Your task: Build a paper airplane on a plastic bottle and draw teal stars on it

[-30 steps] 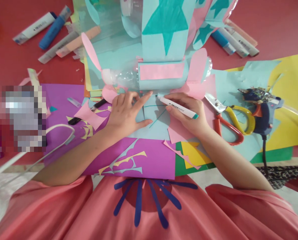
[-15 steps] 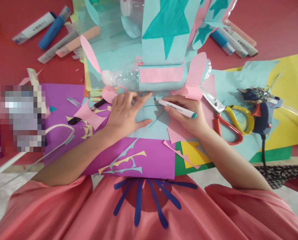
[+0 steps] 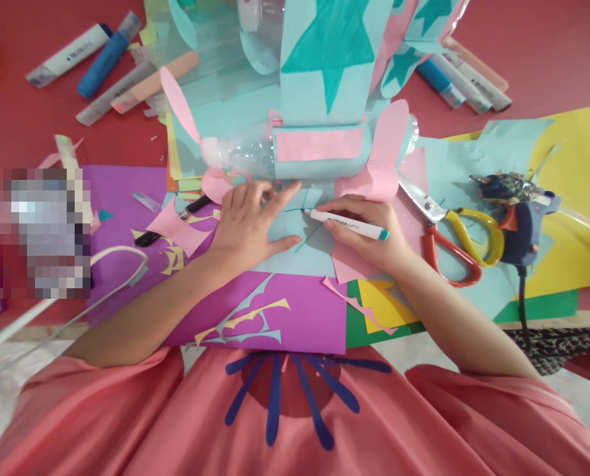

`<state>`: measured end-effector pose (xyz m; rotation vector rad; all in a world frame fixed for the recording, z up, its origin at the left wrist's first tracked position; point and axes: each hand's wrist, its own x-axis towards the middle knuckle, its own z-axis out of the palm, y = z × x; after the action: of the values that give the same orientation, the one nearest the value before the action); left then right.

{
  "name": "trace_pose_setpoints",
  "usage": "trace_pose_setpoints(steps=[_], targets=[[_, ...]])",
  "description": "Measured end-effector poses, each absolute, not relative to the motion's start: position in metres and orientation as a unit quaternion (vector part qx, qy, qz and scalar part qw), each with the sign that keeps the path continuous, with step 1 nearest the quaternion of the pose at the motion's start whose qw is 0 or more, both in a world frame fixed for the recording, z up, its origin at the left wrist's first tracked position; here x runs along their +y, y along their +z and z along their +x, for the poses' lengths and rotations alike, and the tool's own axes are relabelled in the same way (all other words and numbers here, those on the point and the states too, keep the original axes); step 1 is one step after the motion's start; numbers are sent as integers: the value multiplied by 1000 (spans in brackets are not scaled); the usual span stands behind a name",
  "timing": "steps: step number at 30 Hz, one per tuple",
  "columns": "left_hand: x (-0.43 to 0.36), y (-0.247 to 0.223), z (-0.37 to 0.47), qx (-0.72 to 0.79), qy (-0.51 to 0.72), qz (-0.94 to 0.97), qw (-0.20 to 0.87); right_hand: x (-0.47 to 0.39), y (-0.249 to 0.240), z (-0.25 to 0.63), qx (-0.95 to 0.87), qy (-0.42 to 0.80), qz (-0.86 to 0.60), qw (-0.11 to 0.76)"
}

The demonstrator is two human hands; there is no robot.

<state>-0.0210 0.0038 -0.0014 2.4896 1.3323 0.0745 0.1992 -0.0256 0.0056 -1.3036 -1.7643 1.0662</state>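
My right hand [image 3: 368,235] grips a white marker [image 3: 347,223] with a teal end cap, its tip touching a light blue sheet of paper [image 3: 304,248] that carries thin teal lines. My left hand [image 3: 250,225] lies flat on the same sheet, fingers spread, holding it down just left of the marker tip. Right behind both hands lies a clear plastic bottle [image 3: 255,155] wrapped in light blue and pink paper with pink fins. Above it rises a blue panel with a teal star [image 3: 331,53].
Red-and-yellow scissors [image 3: 453,231] and a blue glue gun [image 3: 520,221] lie right of my right hand on blue and yellow paper. Several markers [image 3: 106,66] lie at the far left and others at the far right [image 3: 468,82]. Purple paper [image 3: 295,314] with scraps lies near me.
My right hand has slid the marker left and slightly toward me, so its tip sits lower on the blue sheet. My left hand has stayed in place.
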Motion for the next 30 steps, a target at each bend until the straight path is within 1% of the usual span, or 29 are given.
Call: trace_pose_setpoints(steps=[11,19,30], targets=[[4,-3,-23,452,30,882,130,-28,2,203,-703,405,-484,328],[4,-6,-24,449,43,883,126,-31,2,200,-725,403,-435,349],[4,-6,-24,455,47,879,136,-30,5,194,-762,406,-380,333]])
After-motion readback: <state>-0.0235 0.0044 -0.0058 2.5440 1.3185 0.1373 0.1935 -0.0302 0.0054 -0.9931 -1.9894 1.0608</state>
